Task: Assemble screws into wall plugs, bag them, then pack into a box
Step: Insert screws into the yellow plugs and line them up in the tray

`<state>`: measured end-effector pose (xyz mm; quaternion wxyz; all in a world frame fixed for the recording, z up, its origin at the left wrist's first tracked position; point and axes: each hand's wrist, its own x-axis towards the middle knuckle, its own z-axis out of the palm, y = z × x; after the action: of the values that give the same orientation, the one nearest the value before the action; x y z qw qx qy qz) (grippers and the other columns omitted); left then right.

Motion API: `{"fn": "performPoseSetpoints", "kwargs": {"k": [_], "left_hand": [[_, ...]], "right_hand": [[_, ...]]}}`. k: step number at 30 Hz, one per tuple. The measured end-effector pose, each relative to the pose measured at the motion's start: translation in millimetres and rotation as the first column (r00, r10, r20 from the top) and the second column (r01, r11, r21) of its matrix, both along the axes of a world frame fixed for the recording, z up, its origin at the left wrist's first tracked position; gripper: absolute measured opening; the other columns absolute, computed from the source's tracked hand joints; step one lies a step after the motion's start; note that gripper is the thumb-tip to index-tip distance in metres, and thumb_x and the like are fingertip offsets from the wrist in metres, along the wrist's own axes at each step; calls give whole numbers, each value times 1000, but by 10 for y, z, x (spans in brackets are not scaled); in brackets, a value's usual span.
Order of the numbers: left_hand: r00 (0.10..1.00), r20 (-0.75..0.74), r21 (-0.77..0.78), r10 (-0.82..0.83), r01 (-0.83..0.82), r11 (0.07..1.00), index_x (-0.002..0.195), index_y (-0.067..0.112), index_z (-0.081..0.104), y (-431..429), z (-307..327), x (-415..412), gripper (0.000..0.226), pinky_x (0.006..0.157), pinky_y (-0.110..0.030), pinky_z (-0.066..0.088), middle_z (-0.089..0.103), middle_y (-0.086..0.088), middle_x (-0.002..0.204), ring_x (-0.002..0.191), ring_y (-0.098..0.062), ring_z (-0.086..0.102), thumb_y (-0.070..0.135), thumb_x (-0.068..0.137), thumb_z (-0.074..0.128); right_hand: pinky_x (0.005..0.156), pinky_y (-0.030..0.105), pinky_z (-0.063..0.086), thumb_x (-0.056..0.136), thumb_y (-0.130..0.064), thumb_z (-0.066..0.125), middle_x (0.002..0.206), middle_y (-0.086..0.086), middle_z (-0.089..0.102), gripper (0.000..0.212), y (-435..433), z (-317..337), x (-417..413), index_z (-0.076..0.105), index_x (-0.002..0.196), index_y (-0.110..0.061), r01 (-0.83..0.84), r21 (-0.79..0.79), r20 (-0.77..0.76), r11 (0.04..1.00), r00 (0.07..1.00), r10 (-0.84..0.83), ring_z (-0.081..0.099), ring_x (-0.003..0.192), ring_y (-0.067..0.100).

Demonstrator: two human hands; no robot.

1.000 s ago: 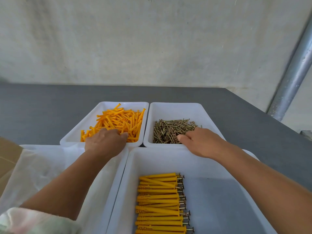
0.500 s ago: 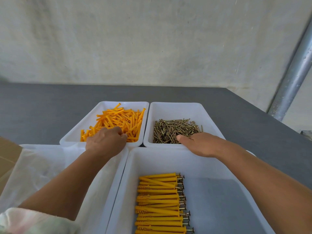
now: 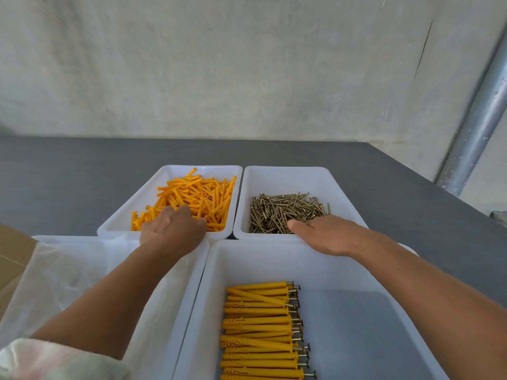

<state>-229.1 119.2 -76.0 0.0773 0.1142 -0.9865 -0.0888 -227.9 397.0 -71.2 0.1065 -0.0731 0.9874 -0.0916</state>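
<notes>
A white tray (image 3: 115, 229) at the back left holds loose orange wall plugs (image 3: 205, 193). My left hand (image 3: 172, 229) reaches into its near edge, fingers curled down among the plugs with the tips hidden. Beside it, a second white tray (image 3: 288, 171) holds brass screws (image 3: 279, 212). My right hand (image 3: 326, 234) lies over that tray's near right corner, its thumb at the edge of the screw pile and its fingers hidden behind the hand. Several assembled plugs with screws (image 3: 260, 325) lie in rows in a large near tray (image 3: 274, 259).
A near-left tray holds clear plastic bags (image 3: 68, 275), and my left forearm crosses it. A cardboard box (image 3: 13, 248) shows at the left edge. The grey table (image 3: 68, 174) runs back to a wall. A metal pole (image 3: 477, 119) stands at the right.
My right hand has drawn slightly back and left along the near edge of the screw tray. My left hand has stayed in the plug tray, shifting only a little.
</notes>
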Motion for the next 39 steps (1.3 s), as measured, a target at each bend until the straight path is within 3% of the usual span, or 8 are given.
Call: {"fn": "performPoseSetpoints", "kwargs": {"k": [4, 12, 15, 17, 26, 30, 34, 39], "left_hand": [[1000, -20, 8, -17, 17, 1000, 89, 17, 59, 10, 11, -9, 28, 82, -40, 49, 56, -5, 94, 87, -24, 55, 40, 93, 44], [983, -176, 86, -58, 75, 993, 86, 14, 66, 58, 14, 3, 18, 62, -28, 36, 61, -2, 85, 79, -19, 53, 17, 91, 49], [971, -229, 92, -75, 98, 991, 84, 13, 67, 70, 24, 15, 19, 54, -25, 32, 58, 1, 79, 75, -16, 51, 12, 90, 50], [964, -249, 102, -90, 119, 988, 83, 13, 69, 75, 28, 17, 18, 51, -22, 29, 55, 3, 76, 73, -13, 49, 10, 88, 52], [945, -322, 227, -64, 143, 963, 86, 21, 71, 55, 21, 11, 15, 69, -25, 34, 51, 0, 90, 85, -17, 47, 8, 81, 66], [936, -347, 267, -52, 152, 952, 90, 19, 72, 63, 28, 9, 22, 53, -16, 30, 62, 0, 90, 81, -15, 49, 2, 79, 63], [918, -396, 332, -23, 166, 928, 96, 21, 72, 87, 66, 12, 24, 55, -16, 32, 66, 4, 87, 79, -14, 54, 5, 82, 63], [875, -478, 461, 72, 181, 869, 98, 22, 65, 115, 139, 22, 20, 59, -19, 34, 62, 6, 85, 80, -14, 57, 10, 83, 63]], "right_hand": [[71, 32, 39, 98, -64, 15, 68, 0, 47, 67, -18, 16, 12, 47, 64, -16, 17, -24, -46, 1000, 999, -18, 49, 69, 15], [57, 30, 31, 100, -41, 39, 61, -1, 40, 46, -1, 47, 11, 37, 62, -15, -24, -186, -116, 982, 993, 2, 39, 59, 14], [53, 26, 33, 95, -28, 48, 67, -1, 53, 33, 9, 71, 7, 59, 74, -6, -24, -292, -100, 956, 995, -6, 43, 59, 12], [55, 22, 38, 94, -25, 49, 78, -5, 65, 25, -2, 96, 23, 71, 87, -15, -32, -329, -90, 944, 996, 2, 52, 64, 8], [62, 17, 41, 86, -7, 54, 80, -16, 65, 30, -89, 182, 125, 70, 82, -32, -78, -485, -60, 871, 997, 56, 59, 76, 2], [59, 15, 41, 90, -11, 57, 80, -14, 65, 25, -86, 193, 131, 71, 87, -32, -94, -490, -84, 867, 995, 60, 56, 68, 2], [48, 11, 35, 92, -19, 61, 59, -21, 61, 17, -101, 163, 122, 75, 91, -27, -121, -544, -149, 830, 988, 46, 47, 50, -1], [81, 34, 56, 93, -20, 61, 81, -29, 66, 19, -139, 202, 123, 74, 97, -6, -112, -609, -199, 785, 980, -14, 66, 81, 4]]}}
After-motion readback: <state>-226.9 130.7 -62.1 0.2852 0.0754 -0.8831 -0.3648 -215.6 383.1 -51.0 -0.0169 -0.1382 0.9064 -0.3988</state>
